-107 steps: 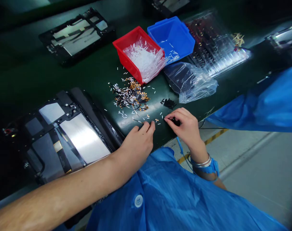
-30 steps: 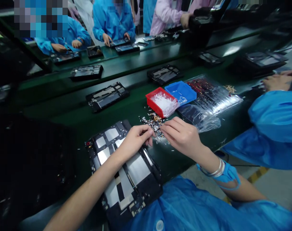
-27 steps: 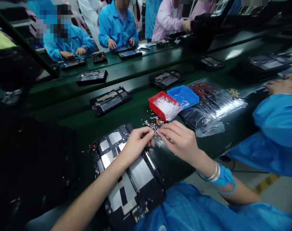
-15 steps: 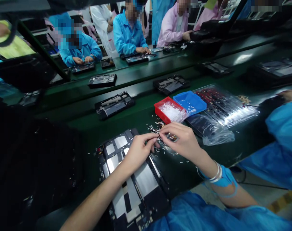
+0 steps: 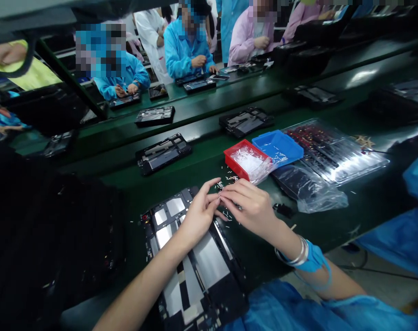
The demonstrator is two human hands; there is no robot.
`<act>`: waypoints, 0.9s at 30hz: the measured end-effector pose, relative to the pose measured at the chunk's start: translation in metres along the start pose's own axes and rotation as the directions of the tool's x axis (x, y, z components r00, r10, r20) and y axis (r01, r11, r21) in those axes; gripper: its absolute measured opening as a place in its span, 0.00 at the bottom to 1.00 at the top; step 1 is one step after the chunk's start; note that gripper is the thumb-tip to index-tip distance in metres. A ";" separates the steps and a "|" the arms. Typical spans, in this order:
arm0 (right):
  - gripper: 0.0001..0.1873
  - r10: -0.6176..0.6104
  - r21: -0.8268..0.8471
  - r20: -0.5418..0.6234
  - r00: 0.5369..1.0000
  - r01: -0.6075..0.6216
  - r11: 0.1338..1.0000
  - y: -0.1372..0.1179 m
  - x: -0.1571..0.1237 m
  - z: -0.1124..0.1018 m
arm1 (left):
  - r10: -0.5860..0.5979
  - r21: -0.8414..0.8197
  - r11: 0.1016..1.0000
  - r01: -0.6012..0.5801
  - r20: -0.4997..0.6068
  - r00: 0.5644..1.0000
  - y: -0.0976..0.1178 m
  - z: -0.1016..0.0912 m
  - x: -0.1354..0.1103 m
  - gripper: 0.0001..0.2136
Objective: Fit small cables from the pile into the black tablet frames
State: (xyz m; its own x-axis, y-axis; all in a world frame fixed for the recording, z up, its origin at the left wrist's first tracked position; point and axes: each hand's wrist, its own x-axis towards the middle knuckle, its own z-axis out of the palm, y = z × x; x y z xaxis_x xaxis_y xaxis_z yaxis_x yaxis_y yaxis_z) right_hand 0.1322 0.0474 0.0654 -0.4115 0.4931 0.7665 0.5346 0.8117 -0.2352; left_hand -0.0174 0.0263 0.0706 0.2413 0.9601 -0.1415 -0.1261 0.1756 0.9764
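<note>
Red box (image 5: pixel 241 172): the landmark — white bits (image 5: pixel 220 186) lie scattered at its near left side, pointing every which way.
Bits from fingers: just beyond the fingertips; right hand (image 5: pixel 246 204) nearer, hiding part of them.
Right fingers: tips together against the left thumb; cannot tell whether they grip anything.
Left hand (image 5: pixel 202 214): index lifted off the thumb; cannot tell if anything is held.
Tablet (image 5: pixel 211 253): near left of the red box, long axis running away from the person — left forearm across it.
Blue box (image 5: pixel 281 148): against the red box's right.
Plastic bag (image 5: pixel 321 193): right of the red box, nearer the person.

Smooth metal panels (image 5: pixel 212 255), glossy crinkled plastic bag (image 5: pixel 322 196)
</note>
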 end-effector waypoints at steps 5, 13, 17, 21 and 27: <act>0.07 -0.042 -0.083 0.007 0.999 0.042 0.996 0.002 -0.001 0.000 | -0.034 0.026 0.999 0.033 0.028 0.999 -0.003 0.002 0.000 0.31; 0.10 -0.013 -0.175 0.044 0.999 0.020 0.984 0.018 0.003 0.001 | -0.049 0.052 0.998 0.048 0.036 0.998 -0.003 -0.001 0.001 0.33; 0.12 0.165 -0.437 -0.107 0.980 -0.196 0.878 0.056 0.005 -0.009 | -0.034 -0.030 0.999 0.036 0.068 0.997 -0.002 -0.005 0.002 0.37; 0.15 0.071 -0.345 -0.026 0.997 -0.075 0.935 0.057 0.001 -0.011 | -0.038 -0.085 0.995 0.047 0.098 0.994 -0.002 -0.006 0.002 0.41; 0.10 -0.081 0.077 -0.048 0.996 0.085 0.993 0.034 -0.006 0.007 | -0.082 -0.102 0.989 0.103 0.195 0.977 0.010 -0.010 -0.004 0.44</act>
State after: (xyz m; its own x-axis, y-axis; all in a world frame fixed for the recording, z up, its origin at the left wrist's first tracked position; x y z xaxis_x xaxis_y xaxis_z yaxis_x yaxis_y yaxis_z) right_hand 0.1475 0.0739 0.0490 -0.4175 0.4098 0.8110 0.4389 0.8724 -0.2149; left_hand -0.0288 0.0263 0.0796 0.4338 0.8816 -0.1861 -0.1979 0.2947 0.9349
